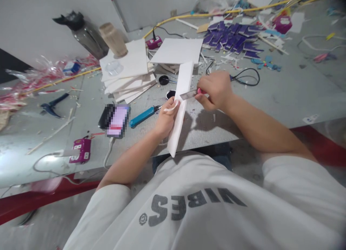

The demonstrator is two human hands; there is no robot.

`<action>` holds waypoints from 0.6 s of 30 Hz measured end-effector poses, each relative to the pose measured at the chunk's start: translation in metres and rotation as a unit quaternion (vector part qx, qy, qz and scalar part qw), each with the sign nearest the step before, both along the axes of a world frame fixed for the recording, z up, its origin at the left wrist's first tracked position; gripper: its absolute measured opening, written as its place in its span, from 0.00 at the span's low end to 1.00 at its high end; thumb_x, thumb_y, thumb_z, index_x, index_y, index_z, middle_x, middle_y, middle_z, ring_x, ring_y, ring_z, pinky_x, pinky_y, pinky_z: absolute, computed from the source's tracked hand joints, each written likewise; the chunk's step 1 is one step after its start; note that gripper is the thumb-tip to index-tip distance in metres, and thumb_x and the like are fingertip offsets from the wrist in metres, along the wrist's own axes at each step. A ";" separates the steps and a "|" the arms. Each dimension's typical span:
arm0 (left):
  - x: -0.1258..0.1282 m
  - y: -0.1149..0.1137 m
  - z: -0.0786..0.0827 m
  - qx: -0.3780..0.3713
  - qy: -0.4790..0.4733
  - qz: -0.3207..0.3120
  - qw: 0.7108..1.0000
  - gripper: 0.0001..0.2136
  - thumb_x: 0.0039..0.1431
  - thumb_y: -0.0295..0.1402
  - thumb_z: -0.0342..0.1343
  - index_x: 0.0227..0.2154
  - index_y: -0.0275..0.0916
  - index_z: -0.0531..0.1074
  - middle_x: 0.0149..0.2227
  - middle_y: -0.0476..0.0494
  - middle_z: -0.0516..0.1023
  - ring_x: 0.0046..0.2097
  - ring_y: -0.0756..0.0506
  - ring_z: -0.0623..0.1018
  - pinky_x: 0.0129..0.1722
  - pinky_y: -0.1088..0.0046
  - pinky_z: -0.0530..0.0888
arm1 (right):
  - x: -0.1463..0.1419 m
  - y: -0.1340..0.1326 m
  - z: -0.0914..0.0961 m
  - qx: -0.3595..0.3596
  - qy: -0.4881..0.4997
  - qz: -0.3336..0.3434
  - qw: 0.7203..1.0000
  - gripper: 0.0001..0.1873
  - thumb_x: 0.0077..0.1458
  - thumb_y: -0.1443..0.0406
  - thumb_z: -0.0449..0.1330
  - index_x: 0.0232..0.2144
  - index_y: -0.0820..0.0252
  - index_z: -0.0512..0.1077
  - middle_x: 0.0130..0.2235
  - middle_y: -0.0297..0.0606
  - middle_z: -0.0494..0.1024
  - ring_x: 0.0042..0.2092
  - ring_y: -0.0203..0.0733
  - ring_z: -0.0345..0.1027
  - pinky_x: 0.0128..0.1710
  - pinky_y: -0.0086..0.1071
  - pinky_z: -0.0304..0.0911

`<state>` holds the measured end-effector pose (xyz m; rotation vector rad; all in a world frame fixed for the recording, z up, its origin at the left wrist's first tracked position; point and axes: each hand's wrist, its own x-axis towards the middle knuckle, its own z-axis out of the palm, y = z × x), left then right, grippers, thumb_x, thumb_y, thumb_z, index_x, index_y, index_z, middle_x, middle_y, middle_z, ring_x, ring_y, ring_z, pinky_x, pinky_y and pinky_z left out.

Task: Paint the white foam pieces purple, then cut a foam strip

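A long white foam board strip (181,98) stands on edge over the near side of the grey table (283,95). My left hand (166,119) is closed around its lower half, and a thin white shaving curls at the thumb. My right hand (214,90) is closed on a pink-handled knife (190,94), whose metal blade lies against the strip's edge.
Stacks of white foam boards (129,71) lie behind the strip, with a dark bottle (85,31) and a beige cup (113,39). A phone (116,121), a blue cutter (143,115), a pink power strip (80,150), purple cut pieces (234,37), cables and scraps litter the table.
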<state>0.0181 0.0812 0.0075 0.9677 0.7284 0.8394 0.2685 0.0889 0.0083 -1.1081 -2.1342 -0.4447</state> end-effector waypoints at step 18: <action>0.000 0.002 0.013 -0.016 -0.074 0.064 0.995 0.19 0.61 0.48 0.79 0.37 0.41 0.78 0.26 0.53 0.79 0.26 0.49 0.81 0.30 0.75 0.80 | -0.044 -0.015 -0.004 -0.062 -0.035 0.128 0.989 0.33 0.80 0.43 0.41 0.36 0.57 0.72 0.28 0.34 0.68 0.29 0.40 0.54 0.35 0.39 0.45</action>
